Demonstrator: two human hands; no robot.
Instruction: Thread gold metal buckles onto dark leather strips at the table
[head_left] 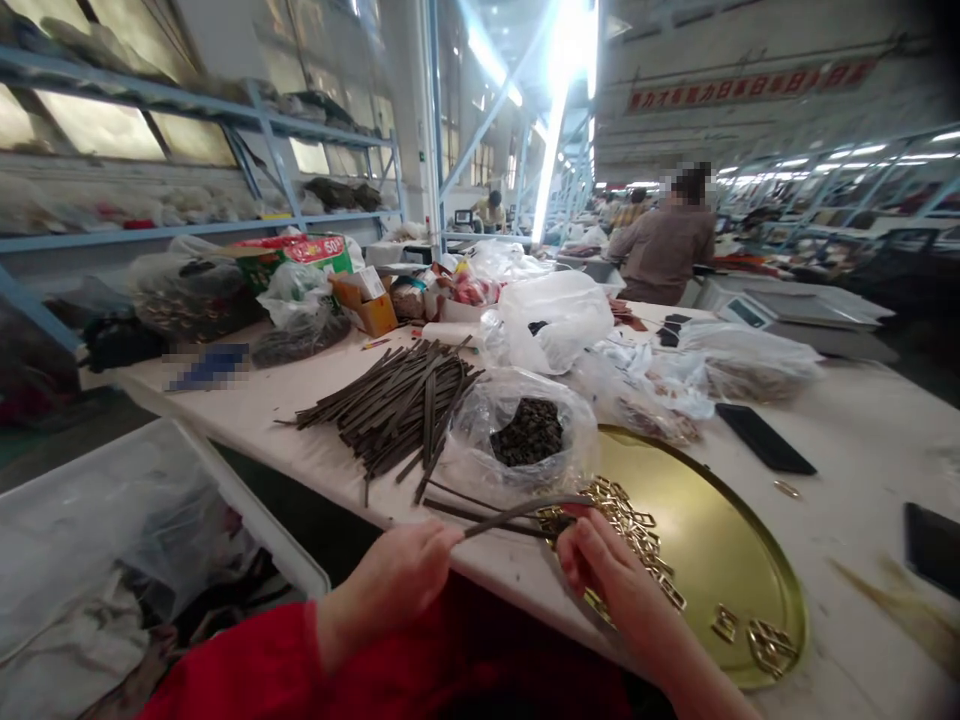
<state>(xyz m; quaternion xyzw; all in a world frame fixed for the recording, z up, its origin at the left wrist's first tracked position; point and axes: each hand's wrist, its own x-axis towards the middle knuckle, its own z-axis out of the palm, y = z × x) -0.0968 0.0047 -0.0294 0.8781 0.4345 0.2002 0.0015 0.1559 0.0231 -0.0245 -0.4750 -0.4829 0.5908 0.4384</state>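
A dark strip (510, 514) stretches between my hands near the table's front edge. My left hand (396, 580) is closed on its left end. The fingers of my right hand (600, 560) are closed round its other end, above the left rim of a round gold tray (720, 520). Metal buckles (637, 530) lie in a heap beside and partly behind my right hand. Left of the tray, an open plastic bag (465, 440) holds small dark pieces (527, 432). A pile of dark strips (397, 400) spreads out farther left, and other strips lie just behind my hands.
A white bin (255, 510) with bags and cloth stands at the lower left. Plastic bags (559, 310) and an orange box (366, 308) crowd the table's back. A black phone-like slab (765, 438) lies right of the tray. A person (664, 245) is in the background.
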